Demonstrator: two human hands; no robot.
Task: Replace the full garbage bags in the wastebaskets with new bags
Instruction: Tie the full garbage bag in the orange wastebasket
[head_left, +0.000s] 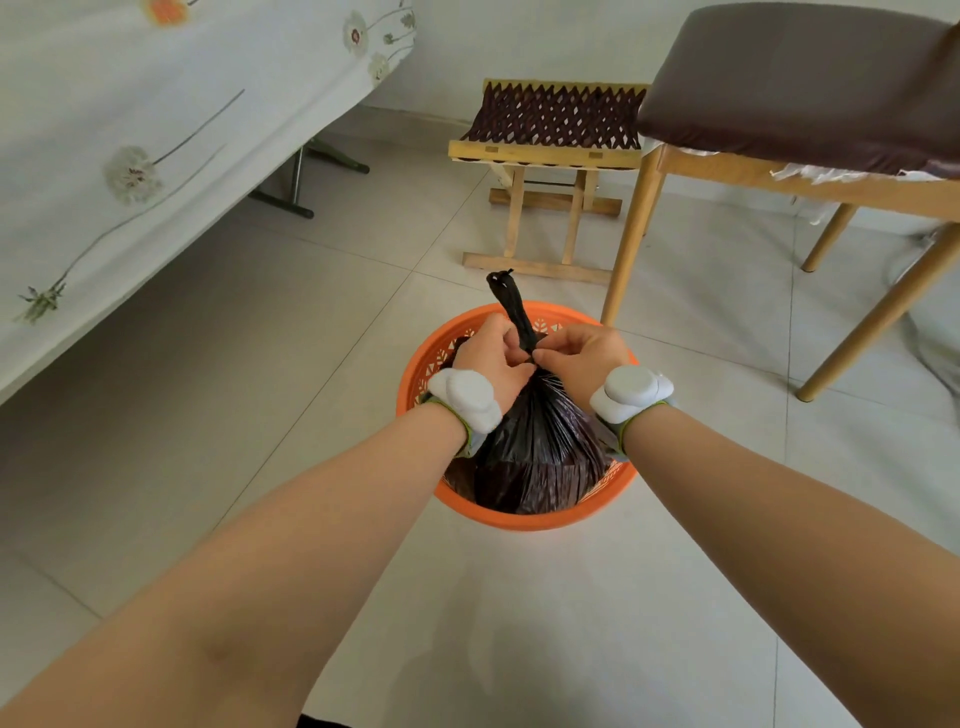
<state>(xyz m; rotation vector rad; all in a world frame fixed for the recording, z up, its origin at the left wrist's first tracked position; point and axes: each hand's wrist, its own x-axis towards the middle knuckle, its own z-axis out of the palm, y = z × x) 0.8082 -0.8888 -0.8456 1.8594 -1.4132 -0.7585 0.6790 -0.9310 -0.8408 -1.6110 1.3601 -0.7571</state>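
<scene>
An orange plastic wastebasket stands on the tiled floor in the middle of the view. Inside it sits a full black garbage bag, its top gathered into a twisted neck that sticks up toward the far side. My left hand grips the neck from the left with curled fingers. From the right, my right hand pinches the same neck at its base. Both hands meet just above the basket. White devices are strapped to both wrists.
A table with a floral white cloth hangs over the left side. A wooden folding stool stands behind the basket. A brown-cushioned chair stands at the right, one leg close to the basket's far rim.
</scene>
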